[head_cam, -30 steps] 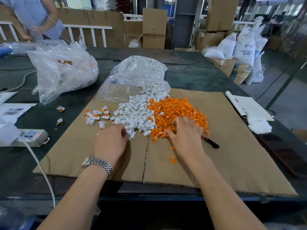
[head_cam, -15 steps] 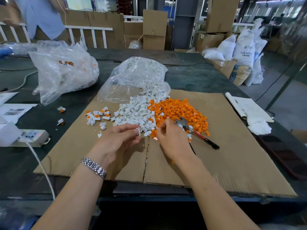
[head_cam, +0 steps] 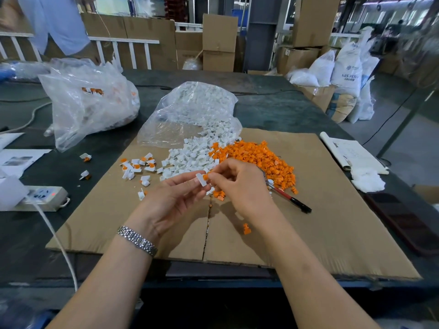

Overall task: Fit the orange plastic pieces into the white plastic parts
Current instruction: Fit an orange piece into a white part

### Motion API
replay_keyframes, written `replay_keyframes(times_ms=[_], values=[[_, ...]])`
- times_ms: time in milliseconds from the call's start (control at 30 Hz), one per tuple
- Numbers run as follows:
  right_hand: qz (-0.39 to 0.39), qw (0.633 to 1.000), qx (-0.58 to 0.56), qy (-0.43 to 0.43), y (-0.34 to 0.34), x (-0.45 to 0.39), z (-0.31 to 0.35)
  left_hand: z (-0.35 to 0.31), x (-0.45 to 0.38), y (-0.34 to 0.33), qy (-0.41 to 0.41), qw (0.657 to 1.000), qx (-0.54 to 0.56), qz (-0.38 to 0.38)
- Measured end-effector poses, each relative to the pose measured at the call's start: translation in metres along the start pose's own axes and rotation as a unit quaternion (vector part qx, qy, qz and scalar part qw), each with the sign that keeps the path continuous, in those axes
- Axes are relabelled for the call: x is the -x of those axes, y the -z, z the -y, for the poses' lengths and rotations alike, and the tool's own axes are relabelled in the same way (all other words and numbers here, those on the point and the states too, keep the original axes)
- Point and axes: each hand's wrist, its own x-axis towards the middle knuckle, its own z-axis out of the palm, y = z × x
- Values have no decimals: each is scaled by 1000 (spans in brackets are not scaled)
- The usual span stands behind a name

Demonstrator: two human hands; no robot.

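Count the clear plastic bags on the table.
2. One bag of assembled pieces sits far left; the bag of white parts lies centre, spilling onto the cardboard. Others may be out of view.

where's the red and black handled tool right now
In the head view, the red and black handled tool lies on the brown cardboard sheet, just right of the right hand, at the near edge of the orange plastic pieces.

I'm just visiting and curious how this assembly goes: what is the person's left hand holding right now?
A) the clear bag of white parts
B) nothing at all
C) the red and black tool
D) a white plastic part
D: the left hand pinches a small white plastic part at its fingertips, while the right hand brings an orange piece up against it.
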Motion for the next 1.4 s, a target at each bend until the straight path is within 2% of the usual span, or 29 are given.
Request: replay_keyframes(times_ms=[367,433,567,800,867,1000,1233,1400], values=[[-10,986,163,42,-10,7,14,-6,4,-7,-56,995,-81,-20],[-9,988,149,34,-11,8,15,-6,5,-7,-58,994,-90,-21],[35,998,50,18,-5,8,10,-9,9,-6,-61,995,-82,-22],[71,994,-64,44,9,14,3,-11,13,-4,-3,999,-34,0],[78,993,-57,64,11,14,3,-10,14,-5,-1,999,-49,15],[40,995,-16,95,9,14,3,-9,15,-8,-17,998,-58,18],[12,995,-6,95,5,14,2,-10,18,-11,-78,993,-94,-1],[-8,994,17,109,8,12,5,-15,23,-16,-66,994,-91,10]])
